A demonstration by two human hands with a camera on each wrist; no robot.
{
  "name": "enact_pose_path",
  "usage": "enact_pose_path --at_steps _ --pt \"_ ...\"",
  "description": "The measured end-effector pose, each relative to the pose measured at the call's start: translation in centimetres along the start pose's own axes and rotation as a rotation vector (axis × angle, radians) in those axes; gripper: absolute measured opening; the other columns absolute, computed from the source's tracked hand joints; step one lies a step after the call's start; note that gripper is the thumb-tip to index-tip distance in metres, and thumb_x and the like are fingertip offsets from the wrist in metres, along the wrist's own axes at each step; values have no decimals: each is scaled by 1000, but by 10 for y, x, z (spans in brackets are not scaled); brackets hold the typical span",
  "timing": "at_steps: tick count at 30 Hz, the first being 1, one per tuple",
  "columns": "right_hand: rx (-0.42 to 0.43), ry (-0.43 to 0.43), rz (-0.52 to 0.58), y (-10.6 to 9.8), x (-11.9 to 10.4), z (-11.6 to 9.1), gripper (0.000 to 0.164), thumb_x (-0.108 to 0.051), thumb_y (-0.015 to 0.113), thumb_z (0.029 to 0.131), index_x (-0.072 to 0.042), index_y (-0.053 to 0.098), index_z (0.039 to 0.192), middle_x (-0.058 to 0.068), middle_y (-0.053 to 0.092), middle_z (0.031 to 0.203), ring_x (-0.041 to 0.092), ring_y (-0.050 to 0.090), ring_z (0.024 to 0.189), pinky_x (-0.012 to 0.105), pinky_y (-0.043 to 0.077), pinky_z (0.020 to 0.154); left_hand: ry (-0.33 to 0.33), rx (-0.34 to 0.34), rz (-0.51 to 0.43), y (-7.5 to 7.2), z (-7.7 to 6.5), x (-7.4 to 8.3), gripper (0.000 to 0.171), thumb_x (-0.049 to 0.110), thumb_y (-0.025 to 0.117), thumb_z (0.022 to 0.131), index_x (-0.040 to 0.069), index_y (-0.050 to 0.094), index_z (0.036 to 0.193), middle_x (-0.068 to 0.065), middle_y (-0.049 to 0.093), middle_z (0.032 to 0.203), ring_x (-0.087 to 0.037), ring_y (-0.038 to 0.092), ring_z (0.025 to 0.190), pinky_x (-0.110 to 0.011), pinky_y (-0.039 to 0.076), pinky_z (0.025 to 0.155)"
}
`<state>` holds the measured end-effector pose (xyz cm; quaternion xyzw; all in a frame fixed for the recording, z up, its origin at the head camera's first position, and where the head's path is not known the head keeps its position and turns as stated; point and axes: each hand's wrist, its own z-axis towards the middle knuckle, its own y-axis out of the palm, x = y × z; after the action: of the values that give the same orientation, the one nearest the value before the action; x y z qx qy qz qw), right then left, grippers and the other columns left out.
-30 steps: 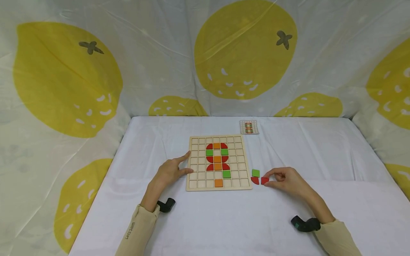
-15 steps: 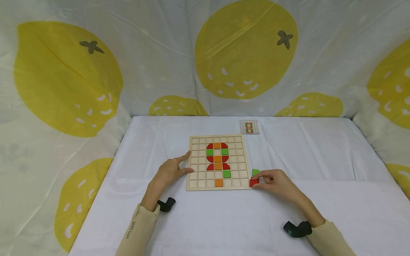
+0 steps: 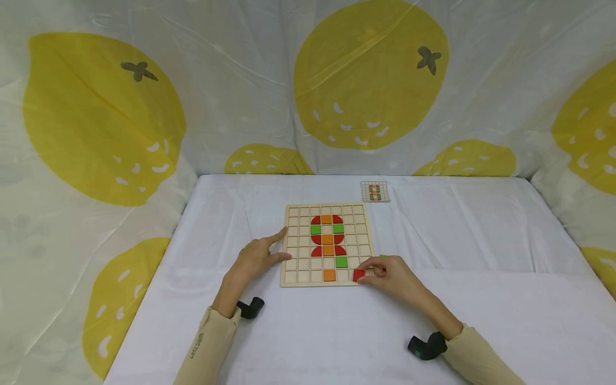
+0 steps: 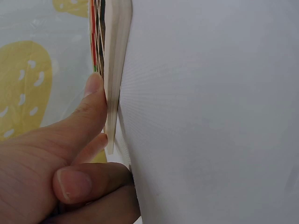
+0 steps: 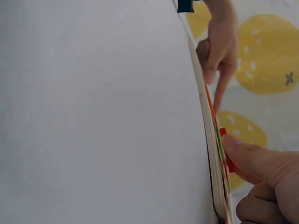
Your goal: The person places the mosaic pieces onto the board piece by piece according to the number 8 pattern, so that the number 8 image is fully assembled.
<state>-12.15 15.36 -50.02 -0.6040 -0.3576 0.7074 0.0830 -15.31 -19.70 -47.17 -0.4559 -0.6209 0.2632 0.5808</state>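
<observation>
The square wooden grid board (image 3: 303, 209) lies on the white cloth, with red, orange and green tiles set in its middle columns. My left hand (image 3: 255, 259) touches the board's left edge with extended thumb and index finger. In the left wrist view, the thumb (image 4: 93, 91) lies along the rim while other fingers are curled beneath. My right hand (image 3: 397, 275) pinches a red tile (image 3: 358, 275) between thumb and fingertips, over the lower right squares. The right wrist view shows this red tile (image 5: 231, 164) tilted close over the board's surface.
A small pattern card (image 3: 375, 191) lies behind the board's back right corner. Part of a loose green tile (image 3: 384, 256) shows beyond the right hand, which hides the spot in front of it. A lemon-print cloth (image 3: 240, 96) hangs behind the table.
My right hand has carried the red tile leftward from the cloth beside the board to over its lower right squares. The left hand has stayed at the left edge.
</observation>
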Motion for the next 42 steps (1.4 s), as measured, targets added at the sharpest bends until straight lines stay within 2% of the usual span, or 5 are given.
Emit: enact_pose_path --at_steps 9,16,22,30,42 --pt "-53 8 30 14 -12 13 20 -23 85 86 -14 79 102 -9 28 58 3 29 57 20 33 61 2 5 14 0 1 0 81 44 75 92 22 38 161 -29 64 136 -22 52 78 -35 44 72" --pt "-50 10 13 18 -16 15 21 -22 85 87 -13 79 105 -9 30 58 3 31 57 20 29 57 8 11 13 0 0 -1 81 44 75 92 21 38 161 -26 58 146 -25 57 90 -38 47 76" --pt "-42 16 23 19 -15 15 18 -21 83 89 -13 80 105 -9 31 58 3 33 57 20 30 57 -1 9 10 0 0 0 81 44 75 92 22 38 161 -27 58 145 -23 55 84 -36 46 74" --pt "-51 22 26 22 -12 19 16 -25 84 89 -16 80 103 -8 28 57 5 29 57 22 27 57 -10 5 3 1 1 0 81 44 75 92 24 38 161 -27 71 121 -19 49 72 -32 41 68" --pt "-57 33 44 23 -16 19 16 -23 84 89 -18 81 103 -8 29 58 6 29 57 22 27 57 9 12 13 1 0 -1 81 44 75 92 22 38 161 -25 56 148 -26 60 94 -42 51 82"
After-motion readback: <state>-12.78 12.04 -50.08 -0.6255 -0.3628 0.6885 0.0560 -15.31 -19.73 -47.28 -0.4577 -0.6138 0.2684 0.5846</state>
